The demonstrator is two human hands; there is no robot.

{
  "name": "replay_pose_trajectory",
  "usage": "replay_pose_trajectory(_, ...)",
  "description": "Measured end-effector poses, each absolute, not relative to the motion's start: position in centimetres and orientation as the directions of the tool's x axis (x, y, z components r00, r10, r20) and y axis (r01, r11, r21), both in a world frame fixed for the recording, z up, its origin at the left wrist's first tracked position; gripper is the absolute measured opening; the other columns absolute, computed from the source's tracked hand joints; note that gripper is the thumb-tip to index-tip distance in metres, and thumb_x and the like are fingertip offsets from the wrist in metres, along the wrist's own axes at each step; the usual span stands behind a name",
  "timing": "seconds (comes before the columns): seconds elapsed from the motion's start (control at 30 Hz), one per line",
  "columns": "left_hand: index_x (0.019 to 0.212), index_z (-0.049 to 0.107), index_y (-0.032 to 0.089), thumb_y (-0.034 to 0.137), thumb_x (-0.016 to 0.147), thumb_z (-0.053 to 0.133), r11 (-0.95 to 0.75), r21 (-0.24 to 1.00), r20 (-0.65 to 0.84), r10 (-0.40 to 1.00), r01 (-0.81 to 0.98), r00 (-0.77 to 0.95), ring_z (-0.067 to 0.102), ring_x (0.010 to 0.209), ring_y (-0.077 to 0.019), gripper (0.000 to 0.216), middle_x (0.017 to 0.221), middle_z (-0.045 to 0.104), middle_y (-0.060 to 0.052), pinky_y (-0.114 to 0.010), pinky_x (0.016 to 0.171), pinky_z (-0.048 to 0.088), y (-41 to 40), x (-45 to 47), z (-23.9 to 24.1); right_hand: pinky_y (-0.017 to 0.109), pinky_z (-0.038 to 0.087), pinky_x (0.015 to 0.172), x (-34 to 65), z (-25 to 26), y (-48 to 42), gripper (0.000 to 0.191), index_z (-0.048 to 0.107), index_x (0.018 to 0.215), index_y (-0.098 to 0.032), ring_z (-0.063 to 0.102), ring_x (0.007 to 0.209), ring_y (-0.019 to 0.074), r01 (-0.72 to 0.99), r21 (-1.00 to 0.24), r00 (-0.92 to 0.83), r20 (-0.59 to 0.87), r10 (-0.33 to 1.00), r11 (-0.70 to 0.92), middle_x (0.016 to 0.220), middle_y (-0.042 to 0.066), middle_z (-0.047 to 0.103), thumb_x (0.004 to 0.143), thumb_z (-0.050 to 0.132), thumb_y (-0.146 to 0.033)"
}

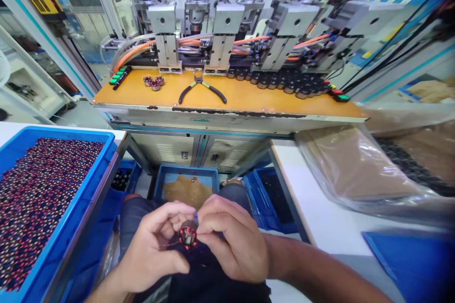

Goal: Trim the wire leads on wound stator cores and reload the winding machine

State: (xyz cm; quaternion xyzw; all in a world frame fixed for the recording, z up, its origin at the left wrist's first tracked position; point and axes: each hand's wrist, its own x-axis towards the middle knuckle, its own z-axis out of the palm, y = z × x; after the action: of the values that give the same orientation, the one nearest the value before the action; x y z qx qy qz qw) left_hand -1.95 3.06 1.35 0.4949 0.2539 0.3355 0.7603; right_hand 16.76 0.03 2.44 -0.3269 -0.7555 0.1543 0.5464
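Over my lap, both hands hold one small round motor stator with red copper windings. My left hand cradles it from the left, fingers curled, thumb under it. My right hand pinches its right side with thumb and fingers closed. Thin wire ends trail from the part toward my left hand.
A blue bin full of wound stators sits at my left. An orange bench ahead holds pliers, three loose stators, a row of black parts and machine heads. Plastic-bagged trays lie on the right table; blue crates stand below.
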Motion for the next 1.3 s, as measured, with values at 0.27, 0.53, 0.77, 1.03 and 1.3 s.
replay_pose_trajectory(0.27,0.110,0.069,0.022,0.020,0.088,0.067,0.200,0.965,-0.067,0.810,-0.168,0.582,0.066,0.066,-0.0122,0.023,0.077,0.071,-0.003,-0.020,0.062,0.054,2.3,-2.7,0.9,0.023,0.050,0.064,16.5,2.3,-0.4,0.008,0.057,0.086,-0.015,0.057,0.069,0.0117,0.436,-0.562,-0.162,0.719,0.676,0.702,0.074,0.003,0.061,0.090,0.053,-0.011)
replay_pose_trajectory(0.53,0.096,0.075,0.026,0.016,0.076,0.080,0.060,0.916,0.181,0.820,-0.396,0.543,0.070,0.093,-0.0168,0.022,0.116,0.065,-0.005,-0.028,0.085,0.057,2.5,-2.4,1.0,0.022,0.050,0.062,16.2,2.6,-0.4,0.008,0.058,0.087,-0.016,0.057,0.068,0.0107,0.503,-0.599,-0.065,0.693,0.718,0.624,0.076,0.003,0.062,0.089,0.054,-0.010)
replay_pose_trajectory(0.77,0.104,0.068,0.024,0.039,0.071,0.084,0.302,0.805,0.099,0.780,-0.510,0.618,0.065,0.110,-0.0226,0.039,0.105,0.071,-0.004,-0.033,0.097,0.049,2.8,-1.7,0.9,0.028,0.053,0.062,16.7,1.9,-0.4,0.013,0.058,0.089,-0.013,0.057,0.069,0.0133,0.409,-0.457,-0.157,0.818,0.554,0.790,0.074,0.005,0.060,0.095,0.047,-0.015)
replay_pose_trajectory(1.03,0.112,0.063,0.019,0.034,0.090,0.066,0.395,0.914,-0.177,0.602,-0.097,0.779,0.065,0.070,-0.0127,0.027,0.079,0.067,-0.002,-0.023,0.067,0.050,3.0,-1.9,1.9,0.027,0.052,0.059,17.9,2.1,-0.6,0.009,0.058,0.090,-0.013,0.058,0.068,0.0134,0.482,-0.387,-0.241,0.804,0.544,0.786,0.074,0.005,0.060,0.093,0.050,-0.013)
replay_pose_trajectory(1.3,0.093,0.069,0.023,0.008,0.076,0.078,0.264,0.862,0.061,0.792,-0.432,0.607,0.070,0.093,-0.0137,0.024,0.113,0.067,-0.002,-0.024,0.084,0.054,2.5,-1.1,1.5,0.027,0.051,0.060,17.7,1.5,-0.1,0.008,0.058,0.083,-0.014,0.055,0.066,0.0124,0.537,-0.471,-0.142,0.768,0.625,0.700,0.075,0.005,0.059,0.088,0.055,-0.009)
